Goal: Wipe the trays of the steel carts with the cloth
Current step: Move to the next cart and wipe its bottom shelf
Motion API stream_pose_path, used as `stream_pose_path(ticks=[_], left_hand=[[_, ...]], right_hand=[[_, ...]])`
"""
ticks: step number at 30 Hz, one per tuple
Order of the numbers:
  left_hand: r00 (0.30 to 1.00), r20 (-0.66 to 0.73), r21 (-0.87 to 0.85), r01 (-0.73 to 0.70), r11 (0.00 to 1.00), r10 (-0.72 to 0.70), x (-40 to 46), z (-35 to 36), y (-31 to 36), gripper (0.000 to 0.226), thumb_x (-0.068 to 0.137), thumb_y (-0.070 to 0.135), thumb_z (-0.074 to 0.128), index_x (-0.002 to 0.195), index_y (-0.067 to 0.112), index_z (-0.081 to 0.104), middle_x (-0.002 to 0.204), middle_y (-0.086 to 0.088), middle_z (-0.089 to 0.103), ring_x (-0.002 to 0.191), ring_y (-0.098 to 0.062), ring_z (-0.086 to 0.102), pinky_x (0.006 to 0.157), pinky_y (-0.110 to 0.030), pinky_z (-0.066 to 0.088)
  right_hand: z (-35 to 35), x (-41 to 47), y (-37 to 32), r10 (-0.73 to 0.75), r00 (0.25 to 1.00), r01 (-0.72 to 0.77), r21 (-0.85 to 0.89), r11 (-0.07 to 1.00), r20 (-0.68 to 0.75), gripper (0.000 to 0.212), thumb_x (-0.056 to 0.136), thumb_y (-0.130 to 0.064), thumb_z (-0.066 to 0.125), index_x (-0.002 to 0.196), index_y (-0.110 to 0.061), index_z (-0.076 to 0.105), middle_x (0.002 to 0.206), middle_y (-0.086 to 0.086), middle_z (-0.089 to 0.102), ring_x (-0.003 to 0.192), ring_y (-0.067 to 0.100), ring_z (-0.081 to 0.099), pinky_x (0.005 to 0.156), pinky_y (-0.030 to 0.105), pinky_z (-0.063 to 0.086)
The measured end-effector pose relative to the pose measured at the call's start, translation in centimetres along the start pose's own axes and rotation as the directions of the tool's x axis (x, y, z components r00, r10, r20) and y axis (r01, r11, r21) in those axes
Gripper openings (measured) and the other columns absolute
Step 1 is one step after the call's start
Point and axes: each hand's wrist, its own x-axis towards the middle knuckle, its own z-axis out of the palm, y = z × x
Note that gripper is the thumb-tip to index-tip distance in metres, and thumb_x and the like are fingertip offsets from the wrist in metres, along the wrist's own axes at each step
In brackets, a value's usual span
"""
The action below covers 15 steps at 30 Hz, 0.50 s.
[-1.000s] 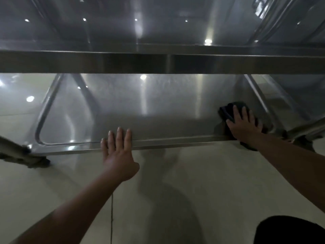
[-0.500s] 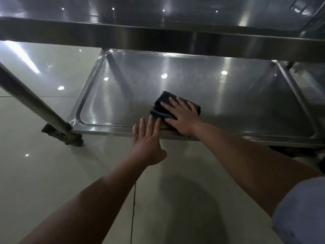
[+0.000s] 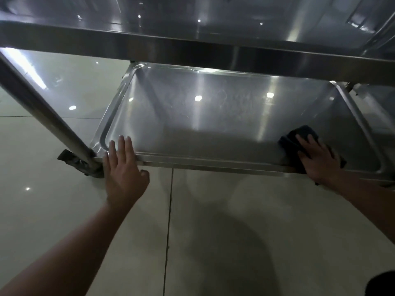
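The bottom steel tray (image 3: pixel 213 124) of the cart lies low over the floor, shiny and bare. A dark folded cloth (image 3: pixel 299 135) lies at its near right corner, partly over the front rim. My right hand (image 3: pixel 318 161) presses flat on the cloth with fingers spread. My left hand (image 3: pixel 123 167) rests with straight fingers on the tray's front rim near the left corner. The back part of the cloth shows beyond my fingers; the rest is under my palm.
An upper steel shelf (image 3: pixel 192 50) crosses the top of the view above the tray. A slanted cart leg (image 3: pixel 42 112) ends in a caster (image 3: pixel 79 163) at the left front corner. Glossy pale floor tiles (image 3: pixel 213 231) fill the foreground.
My right hand slid the cloth from the tray's front middle to its near right corner. The left hand stayed on the front rim, now nearer the left corner.
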Motion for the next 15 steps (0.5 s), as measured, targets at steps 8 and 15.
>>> stream_pose_path(ticks=[8, 15], left_hand=[[0.999, -0.053, -0.032, -0.006, 0.999, 0.004, -1.1, 2.8, -1.5, 0.099, 0.06, 0.019, 0.061, 0.15, -0.007, 0.029, 0.158, -0.026, 0.026, 0.151, -0.042, 0.013, 0.12, -0.056, 0.02], [0.998, -0.066, -0.082, 0.007, 0.997, -0.012, -1.0, 3.1, -1.5, 0.105, 0.058, 0.022, 0.064, 0.152, -0.006, 0.027, 0.16, -0.025, 0.022, 0.152, -0.04, 0.006, 0.12, -0.057, 0.02]], right_hand=[[1.1, -3.6, -6.3, -0.56, 0.824, 0.566, -0.087, 0.82, 0.083, 0.055, 0.098, -0.052, 0.025, 0.15, -0.06, 0.008, 0.161, -0.008, 0.024, 0.15, 0.018, 0.02, 0.112, 0.042, 0.017], [4.3, -3.3, -25.8, -0.721, 0.677, 0.734, -0.061, 0.677, 0.147, 0.061, 0.093, -0.062, 0.003, 0.154, -0.053, 0.004, 0.166, -0.013, -0.006, 0.154, 0.016, -0.013, 0.121, 0.047, -0.007]])
